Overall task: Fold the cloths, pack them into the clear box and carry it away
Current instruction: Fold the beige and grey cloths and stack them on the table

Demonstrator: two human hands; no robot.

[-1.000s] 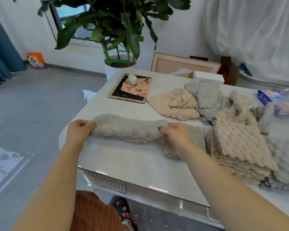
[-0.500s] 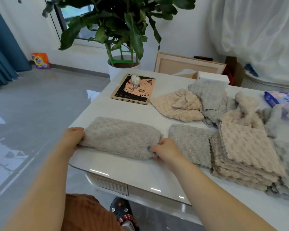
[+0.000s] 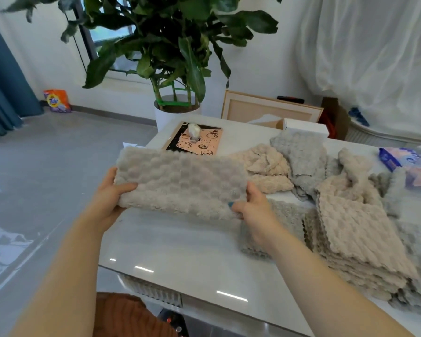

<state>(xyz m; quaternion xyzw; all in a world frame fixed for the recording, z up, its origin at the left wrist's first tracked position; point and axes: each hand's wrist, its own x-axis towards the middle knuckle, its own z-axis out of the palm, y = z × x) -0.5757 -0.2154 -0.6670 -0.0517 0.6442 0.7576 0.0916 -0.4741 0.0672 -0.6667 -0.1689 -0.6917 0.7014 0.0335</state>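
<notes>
A grey-beige fluffy cloth [image 3: 180,183], folded into a long rectangle, hangs in the air above the white table [image 3: 185,249]. My left hand [image 3: 110,195] grips its left end, thumb on top. My right hand [image 3: 250,203] grips its right end. Below my right hand lies one folded grey cloth [image 3: 284,215]. To the right of it stands a stack of folded beige cloths [image 3: 355,237]. Loose unfolded cloths, beige [image 3: 265,166] and grey [image 3: 301,152], lie further back. No clear box is in view.
A pink and black tablet [image 3: 199,142] with a small white object on it lies at the table's far left. A potted plant [image 3: 178,110] stands behind the table. A white tissue box [image 3: 304,127] and a blue packet [image 3: 399,159] sit at the back right.
The folded cloth lay flat on the table under both hands; now both hands have lifted it off the table and hold it up by its two ends.
</notes>
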